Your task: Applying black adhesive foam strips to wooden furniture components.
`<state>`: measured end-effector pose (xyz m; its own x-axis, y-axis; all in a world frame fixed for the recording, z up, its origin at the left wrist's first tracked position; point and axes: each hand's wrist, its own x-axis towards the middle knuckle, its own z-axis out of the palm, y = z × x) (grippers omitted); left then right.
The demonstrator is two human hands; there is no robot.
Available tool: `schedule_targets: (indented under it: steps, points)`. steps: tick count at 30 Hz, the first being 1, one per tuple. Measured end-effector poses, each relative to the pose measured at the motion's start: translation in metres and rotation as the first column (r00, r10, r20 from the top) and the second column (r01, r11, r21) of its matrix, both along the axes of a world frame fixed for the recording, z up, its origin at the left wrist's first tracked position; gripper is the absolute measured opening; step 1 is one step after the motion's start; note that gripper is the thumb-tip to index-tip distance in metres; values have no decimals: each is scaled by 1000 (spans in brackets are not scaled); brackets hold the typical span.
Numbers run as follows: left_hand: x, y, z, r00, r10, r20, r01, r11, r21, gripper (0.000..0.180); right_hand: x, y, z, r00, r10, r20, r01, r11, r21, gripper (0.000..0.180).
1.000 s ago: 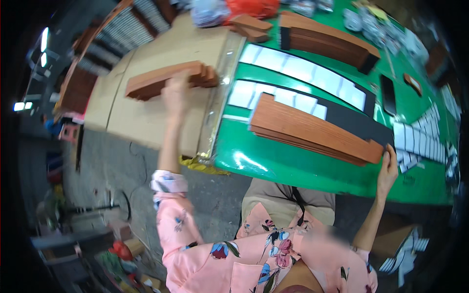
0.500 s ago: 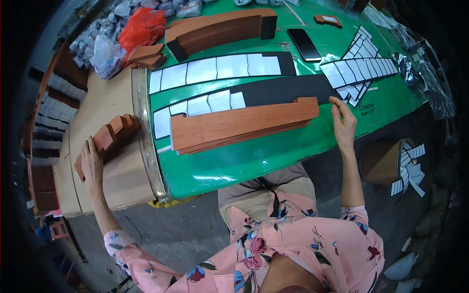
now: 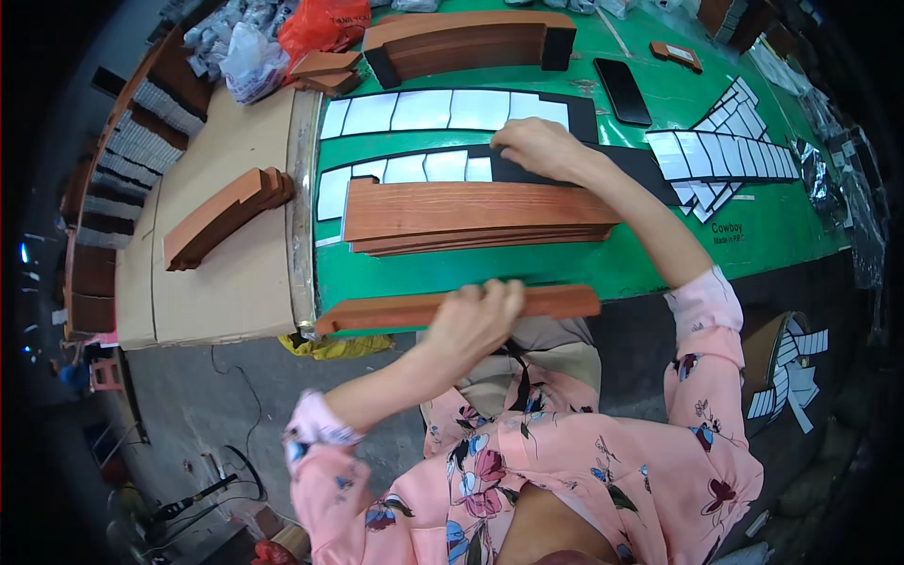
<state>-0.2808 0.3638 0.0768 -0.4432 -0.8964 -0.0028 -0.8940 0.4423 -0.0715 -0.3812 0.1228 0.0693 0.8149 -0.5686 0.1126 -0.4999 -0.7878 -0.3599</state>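
The green table (image 3: pixel 565 273) fills the upper middle of the frame, and a pale cardboard sheet (image 3: pixel 226 282) lies beside it at the left. In the centre of the table rests a flat stack of brown wood strips (image 3: pixel 471 215). Just above it, a long black strip (image 3: pixel 574 169) carries a row of white rectangular labels (image 3: pixel 405 169); a second such row (image 3: pixel 443 110) lies higher up. At the upper right, more white labels are spread like a fan (image 3: pixel 730 155), and a black phone (image 3: pixel 622 91) lies near them. At the top stands a curved brown wood piece (image 3: pixel 461 42), with a red plastic bag (image 3: pixel 325 24) at the upper left. On the cardboard lies a short pile of wood strips (image 3: pixel 226 215).

The left hand (image 3: pixel 476 320), in the lower centre, is closed around one single wood strip (image 3: pixel 452 308) at the near table edge. The right hand (image 3: pixel 537 149) presses on the black strip above the stack, fingers together and bent.
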Motion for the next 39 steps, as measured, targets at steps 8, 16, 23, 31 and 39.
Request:
schedule_targets:
  steps: [8, 16, 23, 31, 39]
  points:
    - [-76, -65, -56, 994, -2, -106, 6, 999, 36, 48, 52, -30, -41, 932, 114, -343, -142, 988, -58, 17]
    - [-55, -72, -65, 942, -76, -328, 43, 993, -106, 51, 59, -37, -59, 949, 123, -289, -158, 983, -98, 12]
    - [11, -17, -26, 810, -231, -539, 15, 927, -375, 37, 65, -30, -51, 894, 224, -388, -300, 943, -146, 10]
    - [75, 66, -66, 463, 246, -852, -686, 709, -167, 46, 46, -63, -47, 991, -6, -130, 56, 920, 387, 24]
    - [88, 52, -88, 48, 348, -936, -602, 758, 251, 36, -9, 50, 30, 925, -206, 318, -131, 613, 779, 17]
